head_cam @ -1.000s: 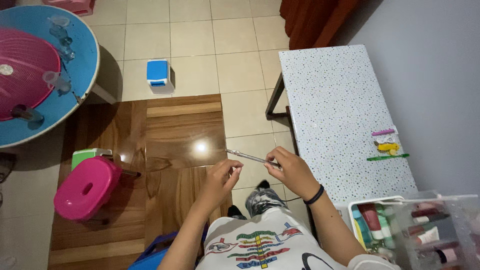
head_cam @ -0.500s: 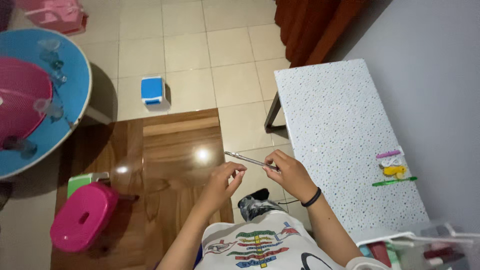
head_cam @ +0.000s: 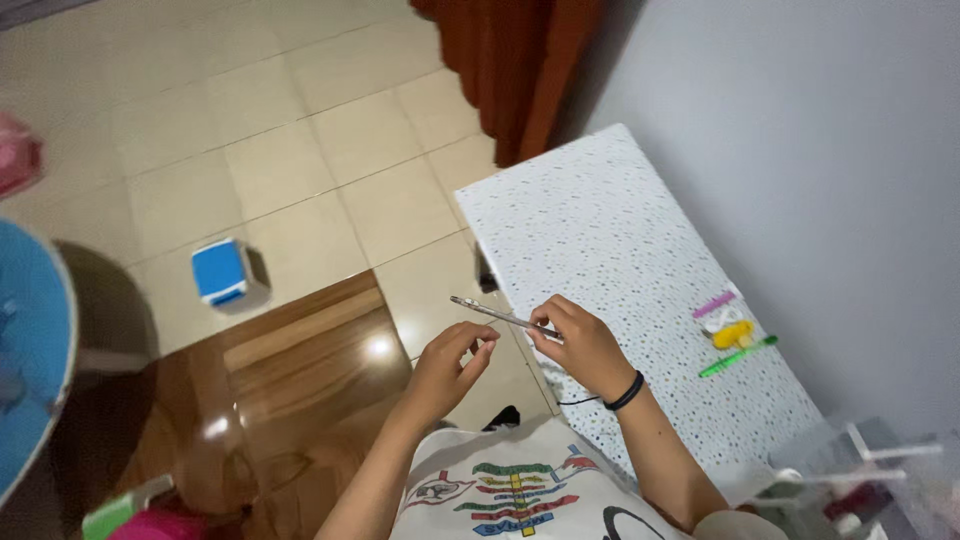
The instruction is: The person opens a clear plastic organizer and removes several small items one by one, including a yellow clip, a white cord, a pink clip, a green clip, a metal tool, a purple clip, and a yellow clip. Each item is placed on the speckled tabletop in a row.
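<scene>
My right hand [head_cam: 580, 345] pinches one end of a thin, clear, rod-like tool [head_cam: 492, 313] that points left and slightly up. My left hand [head_cam: 450, 365] hovers just below the tool's free end, thumb and forefinger pinched together; whether something tiny sits between them I cannot tell. A black band circles my right wrist. Both hands are held over the floor beside the speckled white table [head_cam: 600, 240], above my lap and printed white shirt.
On the table lie a pink clip [head_cam: 714, 304], a yellow and white piece [head_cam: 730, 330] and a green stick [head_cam: 737, 356]. A clear organiser [head_cam: 860, 480] stands at the lower right. A blue and white box [head_cam: 220, 272] sits on the tiles; a round blue table [head_cam: 25, 370] is at left.
The view has swung right and tilted, so the pink stool and the blue table slid out at left. My hands keep the same pose with the tool.
</scene>
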